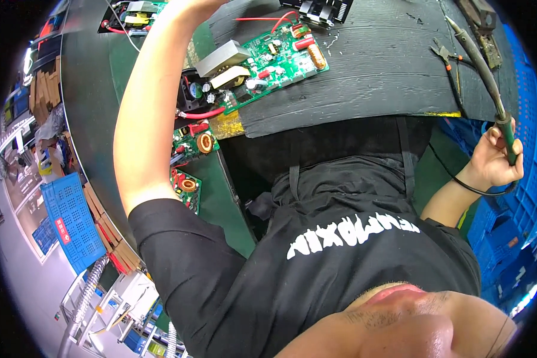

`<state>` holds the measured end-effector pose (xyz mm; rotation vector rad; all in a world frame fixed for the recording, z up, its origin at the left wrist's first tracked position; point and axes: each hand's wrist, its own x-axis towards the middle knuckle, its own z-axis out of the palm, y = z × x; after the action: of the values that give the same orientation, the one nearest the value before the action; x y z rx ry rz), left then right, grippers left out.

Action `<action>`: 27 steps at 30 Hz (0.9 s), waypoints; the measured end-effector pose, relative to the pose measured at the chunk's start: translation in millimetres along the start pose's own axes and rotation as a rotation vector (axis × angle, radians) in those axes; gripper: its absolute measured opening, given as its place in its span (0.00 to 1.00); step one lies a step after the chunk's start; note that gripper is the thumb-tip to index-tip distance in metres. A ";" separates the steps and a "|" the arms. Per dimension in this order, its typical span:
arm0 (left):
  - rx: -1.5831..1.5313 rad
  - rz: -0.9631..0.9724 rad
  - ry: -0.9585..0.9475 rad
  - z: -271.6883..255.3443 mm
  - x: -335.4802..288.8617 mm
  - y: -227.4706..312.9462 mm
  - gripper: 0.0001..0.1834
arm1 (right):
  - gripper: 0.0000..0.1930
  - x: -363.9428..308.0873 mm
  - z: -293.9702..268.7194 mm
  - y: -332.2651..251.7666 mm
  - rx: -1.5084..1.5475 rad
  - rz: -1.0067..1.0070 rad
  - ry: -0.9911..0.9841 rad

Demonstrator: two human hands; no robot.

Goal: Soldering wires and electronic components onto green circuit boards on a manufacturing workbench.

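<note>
My right hand (pixel 498 160) is closed round the green handle of a soldering iron (pixel 478 67), held upright at the right with its tip toward the bench's far side. My left arm stretches across the left of the bench. At the top edge only a sliver of my left hand (pixel 200 6) shows; its fingers are out of the picture. Between the arms lies a green circuit board (pixel 280 74) with a silver heat sink, copper coils and red wires. A small black fan (pixel 191 89) sits by its left end, partly behind my forearm.
Orange-marked cutters (pixel 443 55) lie at the right of the black bench top (pixel 376 77), near a dark metal block (pixel 488 48). More circuit boards (pixel 197 143) rest to the left. A finned black part (pixel 325 12) is at the back. Blue crates (pixel 525 89) stand at the right.
</note>
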<state>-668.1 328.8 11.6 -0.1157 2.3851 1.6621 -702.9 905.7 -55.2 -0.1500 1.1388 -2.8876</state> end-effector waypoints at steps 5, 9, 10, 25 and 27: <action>-0.064 0.000 -0.058 1.1 4.5 -4.6 0.12 | 0.16 1.5 4.1 2.1 -0.018 0.022 -0.033; -0.027 0.000 -0.032 4.6 1.7 -4.8 0.14 | 0.17 1.5 5.9 2.1 -0.026 0.027 -0.031; -0.024 -0.023 -0.024 5.1 -1.1 -3.2 0.15 | 0.17 1.8 5.8 2.2 -0.027 0.031 -0.036; 0.953 0.247 0.245 56.6 -92.2 19.2 0.11 | 0.16 7.8 2.4 8.5 0.014 0.072 -0.057; 0.977 0.233 0.257 67.2 -97.4 17.7 0.12 | 0.16 7.5 3.9 8.6 0.016 0.089 -0.075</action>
<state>-567.4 391.3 28.4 0.1315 3.2036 0.3903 -710.0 896.3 -57.7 -0.1997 1.0807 -2.7880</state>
